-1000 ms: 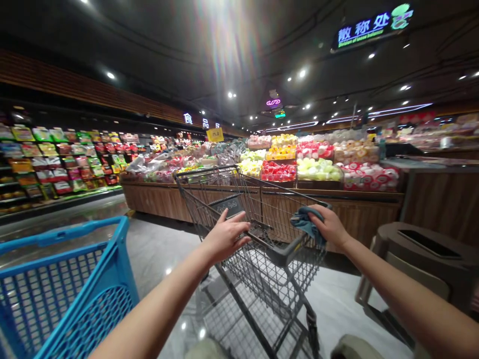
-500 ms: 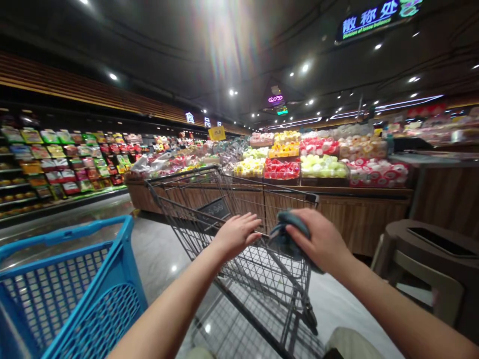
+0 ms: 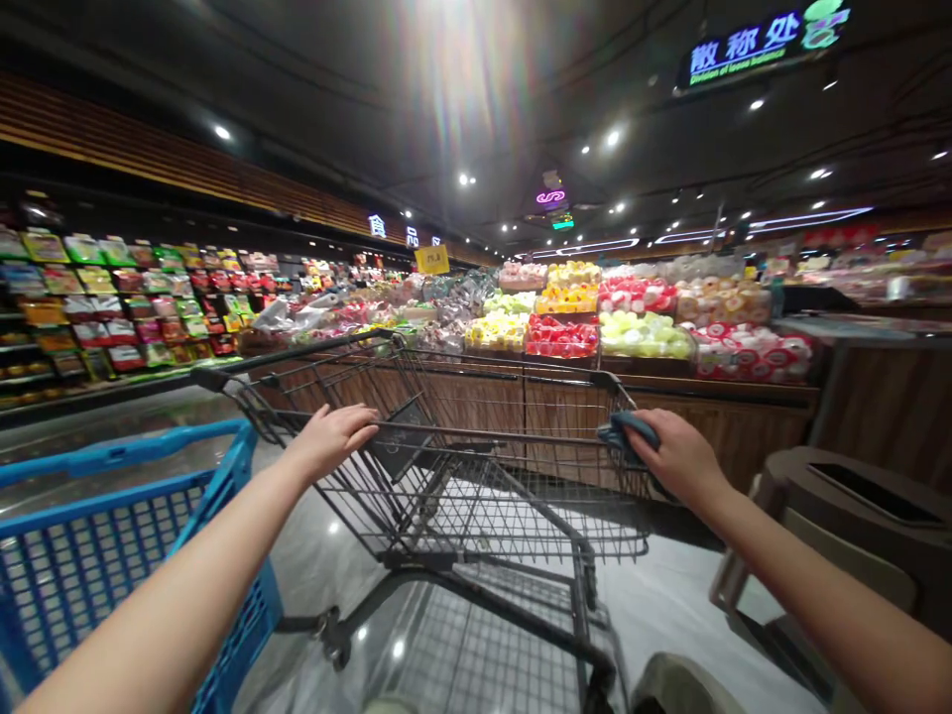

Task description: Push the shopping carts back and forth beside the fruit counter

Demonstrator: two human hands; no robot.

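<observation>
A dark metal shopping cart (image 3: 513, 516) stands crosswise in front of me, its wire basket showing nothing inside. My left hand (image 3: 334, 441) grips the near top rail toward the cart's left part, thumb below the fingers. At the basket's right end, my right hand (image 3: 680, 456) holds a bunched blue-grey cloth (image 3: 632, 434) against the rim corner. The palm and fingers hide part of the cloth. The cart's handle (image 3: 212, 379) sticks out at the far left.
A blue plastic basket cart (image 3: 245, 466) stands close on the left. Beyond the cart is a wood-fronted counter (image 3: 714, 421) piled with wrapped goods. On the right, a brown stool (image 3: 795, 476) bears a dark phone (image 3: 878, 491). Packaged-goods shelves (image 3: 111, 297) line the left.
The cart has swung round to lie more broadside, its handle end now showing at left. My left hand has moved left along it; my right hand has moved right with the cloth.
</observation>
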